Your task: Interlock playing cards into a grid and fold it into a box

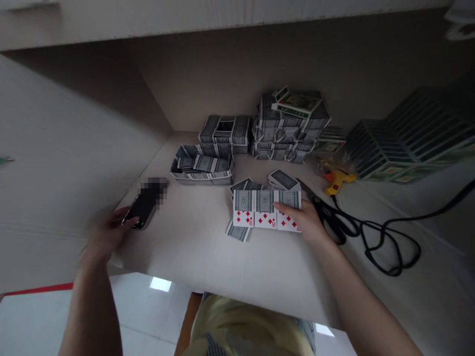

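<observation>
What seems a phone (141,209) is partly pixelated.

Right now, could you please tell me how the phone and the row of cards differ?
The phone is dark, whereas the row of cards shows grey patterns and red diamonds. The phone slants in view; the row of cards runs nearly level. The left hand grips the phone, the right hand the row of cards. Both are held.

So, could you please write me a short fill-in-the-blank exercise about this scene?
1. The left hand grasps a dark ____.
2. The right hand holds a row of cards whose red suit is ____.
3. The glue gun has a mainly ____ body.
4. The scissors have ____ handles.

Missing words: phone; diamonds; yellow; black.
</observation>
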`<state>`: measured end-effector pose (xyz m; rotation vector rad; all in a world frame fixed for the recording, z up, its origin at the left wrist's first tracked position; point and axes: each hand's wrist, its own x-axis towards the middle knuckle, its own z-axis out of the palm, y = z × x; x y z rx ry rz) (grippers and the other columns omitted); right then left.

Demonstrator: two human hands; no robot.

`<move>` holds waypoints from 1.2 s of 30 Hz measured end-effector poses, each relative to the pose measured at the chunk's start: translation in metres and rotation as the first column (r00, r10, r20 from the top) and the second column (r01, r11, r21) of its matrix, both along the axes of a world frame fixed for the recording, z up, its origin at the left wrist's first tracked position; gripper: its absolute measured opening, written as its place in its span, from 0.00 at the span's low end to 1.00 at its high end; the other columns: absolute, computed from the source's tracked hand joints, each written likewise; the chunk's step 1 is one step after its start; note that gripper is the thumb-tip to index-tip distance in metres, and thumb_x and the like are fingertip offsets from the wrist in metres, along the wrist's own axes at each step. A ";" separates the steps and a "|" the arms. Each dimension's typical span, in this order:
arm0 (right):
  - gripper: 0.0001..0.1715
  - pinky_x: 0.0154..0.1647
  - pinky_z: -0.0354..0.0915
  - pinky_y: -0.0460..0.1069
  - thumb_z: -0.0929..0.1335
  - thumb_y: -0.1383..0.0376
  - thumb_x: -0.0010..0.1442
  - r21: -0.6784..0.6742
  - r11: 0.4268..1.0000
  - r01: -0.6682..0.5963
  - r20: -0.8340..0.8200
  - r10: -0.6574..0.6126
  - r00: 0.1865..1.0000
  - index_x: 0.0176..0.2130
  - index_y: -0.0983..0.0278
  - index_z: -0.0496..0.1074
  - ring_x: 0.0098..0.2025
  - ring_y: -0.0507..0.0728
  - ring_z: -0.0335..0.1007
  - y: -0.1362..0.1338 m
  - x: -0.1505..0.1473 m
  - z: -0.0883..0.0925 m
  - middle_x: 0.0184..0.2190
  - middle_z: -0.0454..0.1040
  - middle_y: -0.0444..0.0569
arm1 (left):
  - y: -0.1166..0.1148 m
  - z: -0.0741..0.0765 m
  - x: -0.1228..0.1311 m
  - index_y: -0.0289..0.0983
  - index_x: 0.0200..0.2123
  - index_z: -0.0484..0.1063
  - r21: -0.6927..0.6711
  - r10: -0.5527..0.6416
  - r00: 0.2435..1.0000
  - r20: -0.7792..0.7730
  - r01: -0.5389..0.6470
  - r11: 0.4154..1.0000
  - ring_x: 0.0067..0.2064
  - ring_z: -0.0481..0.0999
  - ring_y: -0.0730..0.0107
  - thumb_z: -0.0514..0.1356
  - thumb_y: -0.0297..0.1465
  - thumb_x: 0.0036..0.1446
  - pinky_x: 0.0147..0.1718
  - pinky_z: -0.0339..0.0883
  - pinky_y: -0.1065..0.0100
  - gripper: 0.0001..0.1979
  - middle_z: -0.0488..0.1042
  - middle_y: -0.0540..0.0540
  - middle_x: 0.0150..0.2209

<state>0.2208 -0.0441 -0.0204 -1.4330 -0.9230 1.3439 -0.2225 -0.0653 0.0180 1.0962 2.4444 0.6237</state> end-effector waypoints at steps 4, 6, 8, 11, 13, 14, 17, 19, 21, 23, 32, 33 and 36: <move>0.19 0.39 0.69 0.55 0.74 0.58 0.40 0.013 1.000 -0.009 0.007 0.009 1.000 0.35 0.61 0.76 0.37 0.62 0.75 0.000 0.000 -0.001 0.35 0.79 0.47 | 0.002 -0.003 -0.004 0.40 0.50 0.68 -0.028 -0.014 0.999 -0.050 0.013 1.000 0.42 0.73 0.56 0.60 0.43 0.44 0.42 0.65 0.59 0.28 0.75 0.44 0.38; 0.18 0.39 0.69 0.55 0.74 0.58 0.40 0.021 1.000 -0.006 -0.001 0.006 1.000 0.34 0.61 0.76 0.36 0.62 0.75 0.000 0.000 -0.001 0.35 0.79 0.47 | 0.000 -0.002 -0.004 0.40 0.50 0.68 -0.032 -0.021 0.995 -0.093 0.018 0.999 0.42 0.73 0.56 0.58 0.47 0.46 0.42 0.65 0.59 0.29 0.75 0.44 0.38; 0.19 0.39 0.69 0.55 0.74 0.58 0.40 0.023 1.000 -0.006 -0.004 0.006 1.000 0.35 0.61 0.76 0.37 0.62 0.75 0.000 0.000 -0.001 0.36 0.79 0.48 | 0.000 -0.001 -0.003 0.39 0.50 0.68 -0.026 -0.025 0.992 -0.124 0.022 0.999 0.43 0.73 0.55 0.56 0.49 0.47 0.41 0.64 0.60 0.29 0.75 0.43 0.39; 0.21 0.39 0.69 0.55 0.74 0.58 0.40 0.013 1.000 -0.005 -0.008 0.005 1.000 0.36 0.62 0.76 0.37 0.62 0.75 0.000 0.000 -0.001 0.36 0.78 0.49 | 0.004 0.003 0.001 0.38 0.50 0.68 -0.030 -0.064 0.991 -0.115 0.061 0.998 0.43 0.73 0.57 0.57 0.49 0.46 0.39 0.65 0.64 0.30 0.75 0.44 0.40; 0.22 0.39 0.69 0.54 0.74 0.58 0.39 0.008 1.000 -0.003 -0.019 0.003 1.000 0.37 0.63 0.76 0.37 0.62 0.74 0.001 0.000 -0.002 0.36 0.78 0.49 | 0.010 0.005 0.005 0.38 0.51 0.66 -0.059 -0.091 0.991 -0.100 0.085 0.995 0.43 0.73 0.58 0.58 0.49 0.45 0.37 0.65 0.67 0.33 0.75 0.44 0.41; 0.22 0.39 0.69 0.54 0.75 0.58 0.39 0.007 1.000 0.002 -0.024 -0.001 1.000 0.36 0.63 0.76 0.37 0.62 0.74 0.001 0.000 -0.002 0.36 0.79 0.48 | 0.013 0.007 0.006 0.38 0.53 0.65 -0.076 -0.101 0.990 -0.095 0.094 0.993 0.43 0.73 0.59 0.59 0.49 0.44 0.36 0.65 0.68 0.34 0.74 0.44 0.42; 0.20 0.38 0.69 0.53 0.75 0.59 0.38 -0.003 1.000 0.016 -0.024 -0.016 1.000 0.35 0.63 0.76 0.37 0.62 0.75 0.002 0.000 -0.003 0.34 0.79 0.48 | 0.021 0.010 0.010 0.36 0.55 0.62 -0.095 -0.125 0.987 -0.101 0.116 0.989 0.41 0.73 0.59 0.60 0.49 0.43 0.31 0.64 0.71 0.38 0.74 0.42 0.43; 0.20 0.38 0.69 0.53 0.75 0.60 0.38 0.000 1.000 0.014 -0.024 -0.014 1.000 0.34 0.62 0.76 0.36 0.62 0.75 0.002 0.000 -0.003 0.34 0.79 0.48 | 0.025 0.010 0.011 0.36 0.55 0.61 -0.106 -0.146 0.981 -0.126 0.133 0.985 0.39 0.73 0.59 0.60 0.50 0.42 0.28 0.64 0.71 0.39 0.73 0.41 0.44; 0.20 0.39 0.69 0.54 0.74 0.59 0.39 0.013 1.000 0.004 -0.022 -0.003 1.000 0.35 0.62 0.76 0.37 0.62 0.74 0.002 0.000 -0.003 0.35 0.79 0.48 | 0.029 0.009 0.011 0.36 0.55 0.61 -0.112 -0.167 0.972 -0.163 0.149 0.982 0.38 0.73 0.59 0.59 0.50 0.42 0.28 0.63 0.71 0.39 0.73 0.41 0.45; 0.21 0.40 0.68 0.55 0.74 0.58 0.40 0.020 1.000 -0.004 -0.010 0.004 1.000 0.37 0.63 0.76 0.38 0.62 0.74 0.001 0.000 -0.003 0.36 0.78 0.49 | 0.033 0.007 0.011 0.36 0.56 0.60 -0.110 -0.184 0.964 -0.193 0.165 0.980 0.38 0.73 0.59 0.59 0.51 0.43 0.28 0.63 0.71 0.39 0.72 0.41 0.45; 0.21 0.39 0.69 0.56 0.74 0.58 0.40 0.026 0.999 -0.021 -0.002 0.021 1.000 0.36 0.63 0.75 0.37 0.62 0.75 0.000 -0.001 -0.001 0.37 0.78 0.50 | 0.050 0.000 0.009 0.34 0.46 0.70 -0.046 -0.103 0.941 -0.323 0.093 0.995 0.32 0.73 0.60 0.56 0.47 0.49 0.24 0.60 0.71 0.27 0.76 0.42 0.32; 0.20 0.39 0.69 0.56 0.74 0.58 0.41 0.032 0.999 -0.027 -0.005 0.027 1.000 0.36 0.63 0.76 0.37 0.62 0.74 0.000 -0.001 -0.002 0.37 0.78 0.50 | 0.050 0.000 0.007 0.34 0.45 0.71 -0.044 -0.107 0.947 -0.304 0.099 0.994 0.30 0.73 0.61 0.58 0.47 0.47 0.23 0.60 0.71 0.27 0.76 0.44 0.30; 0.20 0.40 0.69 0.55 0.74 0.58 0.41 0.040 0.999 -0.028 -0.018 0.029 0.999 0.36 0.63 0.76 0.38 0.62 0.74 0.000 0.000 -0.004 0.37 0.78 0.49 | 0.049 -0.001 -0.002 0.36 0.43 0.71 -0.002 -0.152 0.965 -0.211 0.156 0.988 0.27 0.73 0.64 0.63 0.48 0.40 0.22 0.61 0.72 0.30 0.75 0.50 0.24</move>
